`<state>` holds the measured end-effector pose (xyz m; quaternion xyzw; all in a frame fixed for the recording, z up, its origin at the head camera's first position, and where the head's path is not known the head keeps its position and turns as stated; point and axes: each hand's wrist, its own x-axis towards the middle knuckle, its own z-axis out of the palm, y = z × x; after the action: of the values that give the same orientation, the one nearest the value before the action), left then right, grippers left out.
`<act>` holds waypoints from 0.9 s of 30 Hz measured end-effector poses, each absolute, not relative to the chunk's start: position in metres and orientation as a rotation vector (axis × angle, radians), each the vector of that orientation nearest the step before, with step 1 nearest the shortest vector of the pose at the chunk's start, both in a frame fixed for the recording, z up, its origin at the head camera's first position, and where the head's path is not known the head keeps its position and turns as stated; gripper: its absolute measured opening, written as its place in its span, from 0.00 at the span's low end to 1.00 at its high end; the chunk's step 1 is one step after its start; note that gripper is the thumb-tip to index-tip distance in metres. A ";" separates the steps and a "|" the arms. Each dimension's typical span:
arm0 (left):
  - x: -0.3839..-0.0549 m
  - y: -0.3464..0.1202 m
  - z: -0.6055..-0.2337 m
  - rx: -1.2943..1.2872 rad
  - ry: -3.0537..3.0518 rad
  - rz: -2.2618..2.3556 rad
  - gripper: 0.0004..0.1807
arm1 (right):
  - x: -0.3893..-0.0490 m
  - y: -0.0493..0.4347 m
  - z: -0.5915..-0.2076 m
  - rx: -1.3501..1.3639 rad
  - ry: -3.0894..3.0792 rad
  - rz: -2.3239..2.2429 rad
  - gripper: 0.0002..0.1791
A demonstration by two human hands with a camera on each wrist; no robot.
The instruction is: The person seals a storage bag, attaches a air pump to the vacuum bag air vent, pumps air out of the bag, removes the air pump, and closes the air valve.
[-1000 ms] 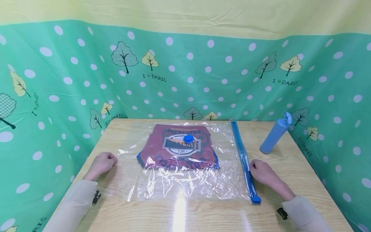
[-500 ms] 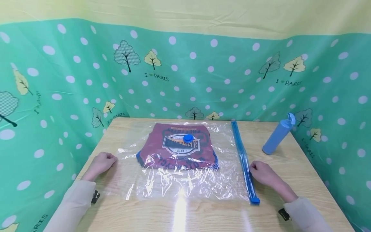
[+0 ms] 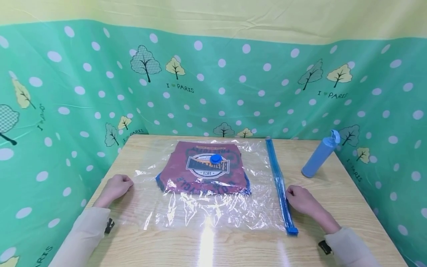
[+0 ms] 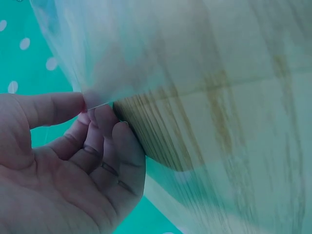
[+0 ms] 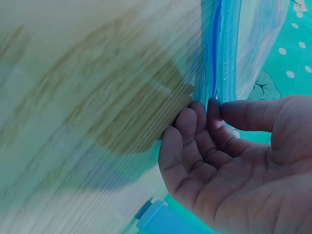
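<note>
We see a large bag of clear, wrinkled plastic point(image 3: 263, 207), which lies flat on the middle of the table. Inside it there is a folded dark-red garment point(image 3: 204, 185) with a printed emblem and some blue at its lower corners. Over the garment sits a round blue plastic valve point(image 3: 215, 159). Along the right side of the bag runs a long blue zip strip point(image 3: 276, 172), and at its near end we find a small blue slider point(image 3: 292, 231).

The left hand point(image 3: 116, 188) pinches the left edge of the bag between thumb and forefinger. The right hand point(image 3: 301, 200) pinches the zip strip in the same manner, its other fingers being bent.

Beyond the right hand, a blue cylinder with a hooked top point(image 3: 317, 157) stands on the light wooden table point(image 3: 353, 226). Behind everything hangs a green dotted cloth point(image 3: 186, 118) with printed trees and a yellow upper band.
</note>
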<state>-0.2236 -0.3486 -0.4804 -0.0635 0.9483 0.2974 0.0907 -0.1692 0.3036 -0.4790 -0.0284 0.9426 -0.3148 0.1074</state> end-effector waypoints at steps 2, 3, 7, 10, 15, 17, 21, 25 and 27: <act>-0.224 -0.351 -0.481 -0.190 2.827 0.874 0.16 | -0.170 0.301 -0.479 -0.099 2.776 -0.925 0.14; -0.224 -0.352 -0.481 -0.190 2.834 0.868 0.16 | -0.170 0.299 -0.479 -0.108 2.776 -0.925 0.14; -0.224 -0.357 -0.481 -0.180 2.854 0.863 0.16 | -0.172 0.294 -0.479 -0.135 2.778 -0.934 0.15; -0.223 -0.360 -0.481 -0.179 2.866 0.843 0.16 | -0.173 0.293 -0.478 -0.135 2.772 -0.943 0.14; -0.216 -0.362 -0.475 -0.178 2.875 0.774 0.17 | -0.172 0.292 -0.476 -0.101 2.740 -0.922 0.12; -0.213 -0.362 -0.473 -0.183 2.865 0.785 0.17 | -0.172 0.292 -0.475 -0.095 2.733 -0.914 0.12; -0.210 -0.362 -0.471 -0.194 2.848 0.822 0.14 | -0.172 0.290 -0.474 -0.102 2.737 -0.910 0.12; -0.211 -0.364 -0.473 -0.186 2.852 0.823 0.14 | -0.170 0.287 -0.474 -0.109 2.740 -0.921 0.12; -0.212 -0.366 -0.475 -0.183 2.849 0.824 0.14 | -0.168 0.285 -0.475 -0.109 2.735 -0.919 0.12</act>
<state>-0.2122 -0.3657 -0.4745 -0.0612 0.9553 0.2763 0.0851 -0.1684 0.2854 -0.4750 -0.0376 0.9396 -0.3157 0.1265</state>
